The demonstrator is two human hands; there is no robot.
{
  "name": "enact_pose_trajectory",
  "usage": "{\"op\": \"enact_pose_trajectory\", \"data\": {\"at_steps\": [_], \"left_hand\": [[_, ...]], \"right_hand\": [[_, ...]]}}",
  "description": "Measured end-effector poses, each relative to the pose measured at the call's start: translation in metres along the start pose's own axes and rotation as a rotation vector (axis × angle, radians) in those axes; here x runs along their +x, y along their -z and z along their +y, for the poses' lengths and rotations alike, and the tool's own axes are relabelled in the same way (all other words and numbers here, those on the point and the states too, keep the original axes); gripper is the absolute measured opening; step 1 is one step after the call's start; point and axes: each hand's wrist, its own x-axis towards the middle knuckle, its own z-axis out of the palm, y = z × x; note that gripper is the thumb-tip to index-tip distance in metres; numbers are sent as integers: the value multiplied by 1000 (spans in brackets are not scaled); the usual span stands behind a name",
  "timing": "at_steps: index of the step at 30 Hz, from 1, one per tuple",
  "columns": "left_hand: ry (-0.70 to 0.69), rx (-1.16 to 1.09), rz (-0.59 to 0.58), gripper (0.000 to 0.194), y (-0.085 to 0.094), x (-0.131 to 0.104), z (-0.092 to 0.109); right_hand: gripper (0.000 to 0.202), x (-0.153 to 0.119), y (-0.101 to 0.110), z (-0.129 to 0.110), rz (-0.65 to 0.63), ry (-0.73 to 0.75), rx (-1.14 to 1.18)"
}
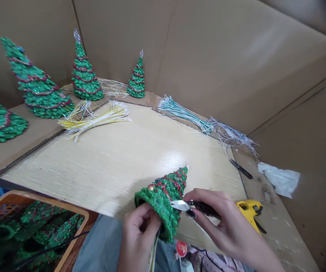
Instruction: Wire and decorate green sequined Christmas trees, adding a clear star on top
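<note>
A small green Christmas tree figure [167, 192] with red garland and a clear tip lies tilted over the front of the table, its hollow base facing me. My left hand [140, 230] grips it by the base rim, fingers partly inside the opening. Thin white and yellowish wires [152, 253] hang beside that hand; their upper ends are hidden. My right hand [222, 217] is closed around small black-handled snips [181, 205]. Their silver tip touches or nearly touches the side of the tree; I cannot tell which.
More decorated trees [137, 79] stand along the left and back ledge. Bundles of yellow-white wires [100, 119] and green-white wires [184, 113] lie near the back. A yellow glue gun [249, 211] and white tissue [280, 179] sit right. An orange basket [87, 215] holds several trees.
</note>
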Motion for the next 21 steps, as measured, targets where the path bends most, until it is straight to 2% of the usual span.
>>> {"op": "enact_pose_trajectory", "data": {"at_steps": [6, 12, 16, 21], "left_hand": [[3, -44, 6, 26, 0, 2, 0], [-2, -49, 6, 27, -1, 2, -1], [-8, -25, 12, 30, 0, 2, -3], [-15, -57, 23, 30, -2, 1, -1]], "right_hand": [[13, 9, 3, -5, -131, -43, 0], [13, 2, -8, 0, 5, -29, 33], [16, -4, -15, 3, 37, -38, 27], [19, -6, -21, 3, 91, 52, -10]]}}
